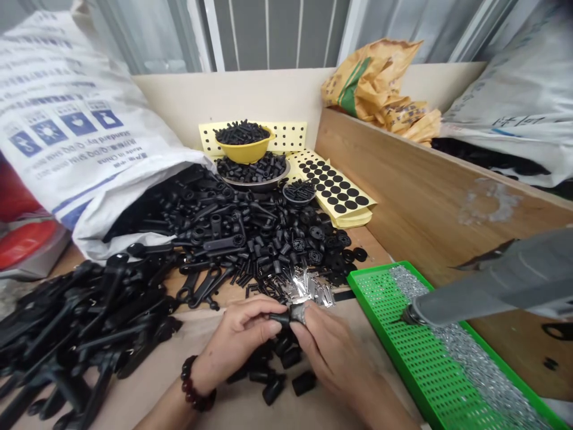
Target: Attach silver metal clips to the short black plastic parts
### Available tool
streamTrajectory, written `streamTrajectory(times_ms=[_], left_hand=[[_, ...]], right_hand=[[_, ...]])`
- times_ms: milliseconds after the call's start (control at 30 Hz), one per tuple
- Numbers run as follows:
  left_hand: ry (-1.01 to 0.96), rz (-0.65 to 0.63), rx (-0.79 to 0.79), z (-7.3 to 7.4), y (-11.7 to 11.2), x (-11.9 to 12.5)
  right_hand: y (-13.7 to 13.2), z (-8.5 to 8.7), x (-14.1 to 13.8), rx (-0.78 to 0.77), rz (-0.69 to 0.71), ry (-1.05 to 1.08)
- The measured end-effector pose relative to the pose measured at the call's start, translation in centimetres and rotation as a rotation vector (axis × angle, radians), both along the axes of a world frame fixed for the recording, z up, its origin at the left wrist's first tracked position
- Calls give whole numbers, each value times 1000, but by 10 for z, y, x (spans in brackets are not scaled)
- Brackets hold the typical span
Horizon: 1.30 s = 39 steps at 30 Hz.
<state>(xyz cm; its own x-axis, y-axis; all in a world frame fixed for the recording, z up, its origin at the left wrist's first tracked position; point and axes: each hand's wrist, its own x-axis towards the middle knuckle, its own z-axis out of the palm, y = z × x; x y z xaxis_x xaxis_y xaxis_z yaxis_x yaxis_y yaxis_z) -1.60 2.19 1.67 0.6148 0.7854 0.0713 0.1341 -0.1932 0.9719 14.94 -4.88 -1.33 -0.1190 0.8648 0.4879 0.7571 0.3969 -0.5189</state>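
Note:
My left hand and my right hand together pinch a small black plastic part fitted with a silver metal clip. A dark red bead bracelet circles my left wrist. Just beyond my fingers lies a heap of loose silver metal clips. Short black plastic cylinders are scattered below my hands on the tan work surface. To the right of my right hand, a grey power tool with a pointed metal tip hangs over a green perforated tray holding small silver parts.
A white woven sack spills a heap of black plastic parts. Long black handles pile up at left. Behind stand a yellow bowl, a metal dish and yellow sheets of black dots. A wooden board runs along the right.

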Motion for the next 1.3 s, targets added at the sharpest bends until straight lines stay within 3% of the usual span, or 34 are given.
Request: streamTrajectory(times_ms=[100, 200, 333, 533, 633, 733, 900, 967, 1300], left_hand=[[3, 28, -89, -2, -5, 1], [47, 61, -72, -4, -8, 1], [104, 67, 82, -8, -13, 1], [32, 43, 354, -9, -22, -1], [4, 21, 407, -9, -27, -1], [-30, 78, 286, -10, -32, -1], [-118, 230, -266, -18, -40, 1], [-152, 244, -393, -20, -43, 2], [-198, 305, -540, -11, -51, 11]], right_hand=[[-3, -2, -1, -69, 60, 105], [-4, -5, -1, -89, 69, 140], [-4, -7, -3, -41, 36, 110], [-16, -7, -12, -292, -7, 361], [-18, -8, -15, -313, -26, 394], [-17, -8, -18, -147, -57, 271], [-13, -11, -16, 125, -15, 64], [-13, -13, -14, 195, 6, 8], [-17, -16, -13, 293, -1, -127]])
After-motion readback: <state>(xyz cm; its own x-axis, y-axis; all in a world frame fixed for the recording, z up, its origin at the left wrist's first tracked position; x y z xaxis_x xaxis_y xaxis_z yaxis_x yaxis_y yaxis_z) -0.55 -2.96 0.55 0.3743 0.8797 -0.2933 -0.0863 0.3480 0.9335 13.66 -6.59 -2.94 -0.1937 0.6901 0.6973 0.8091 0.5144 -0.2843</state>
